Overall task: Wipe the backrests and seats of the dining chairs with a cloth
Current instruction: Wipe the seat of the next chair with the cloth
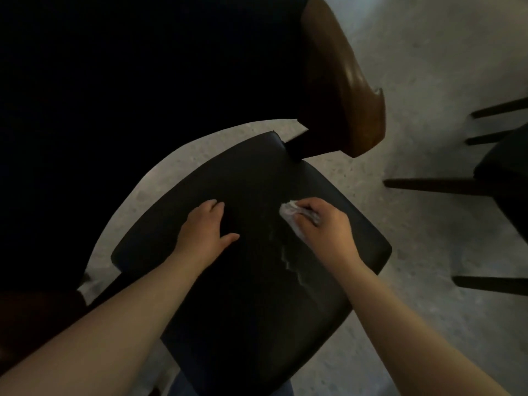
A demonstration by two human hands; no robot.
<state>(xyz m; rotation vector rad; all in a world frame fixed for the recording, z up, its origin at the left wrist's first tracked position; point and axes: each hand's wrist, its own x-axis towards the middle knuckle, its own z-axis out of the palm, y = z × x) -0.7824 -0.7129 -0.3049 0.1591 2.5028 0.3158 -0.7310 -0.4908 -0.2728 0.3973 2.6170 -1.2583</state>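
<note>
Head view looks straight down on a black chair seat (243,295), set diagonally in frame. Left hand (204,227) rests palm down on the seat, left of middle. Its fingers (215,205) are straight and close together, thumb spread out to the side, holding nothing. Right hand (325,228) is on the right part of the seat, near that edge, its fingers (310,208) curled over a pale crumpled cloth (287,210). The cloth is pressed between hand and seat; part of it sticks out past the fingertips and along the thumb side. The hands are apart, with a bare strip of seat between them. A thin pale jagged streak (288,261) runs on the seat from beside the right hand toward the near side. Both forearms are bare and come in from the bottom corners.

Brown wooden backrest (340,81) rises at the seat's far right corner, curved, glossy and strongly foreshortened. A big dark mass (114,81) fills the top and left of the frame, too dark to tell what it is. Its curved edge runs near the seat's far-left side, with floor showing in between. Floor (428,67) is pale grey and speckled. At the right edge is a second dark chair (505,172), only partly in view, with dark legs or rails pointing left. A bit of blue fabric (183,384) shows at the bottom edge, under the seat's near corner.
</note>
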